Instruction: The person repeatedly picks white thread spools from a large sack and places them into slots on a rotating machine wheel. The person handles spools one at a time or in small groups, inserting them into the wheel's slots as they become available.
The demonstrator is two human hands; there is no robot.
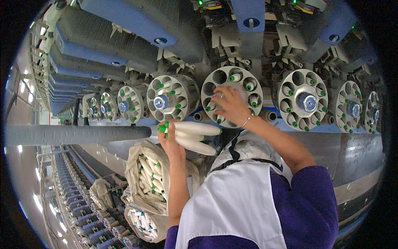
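My left hand [169, 143] is closed round the green-tipped ends of several white yarn bobbins [197, 128], which point rightward below the machine. My right hand [232, 107] is over the middle of a round bobbin magazine [258, 94], fingers apart, with nothing visible in them. Some round pockets of this magazine hold green-tipped bobbins [251, 86]; the pocket at its upper left looks dark and vacant. My right hand and a blurred patch above it hide the magazine's hub.
Similar magazines [304, 99] line up on both sides. Below my left hand, a cloth sack [133, 159] holds many green-tipped bobbins, and another bag beneath has blue-tipped ones [143, 222]. A thick grey pipe [83, 135] reaches in from the left. Blue machine housings [248, 16] overhang above.
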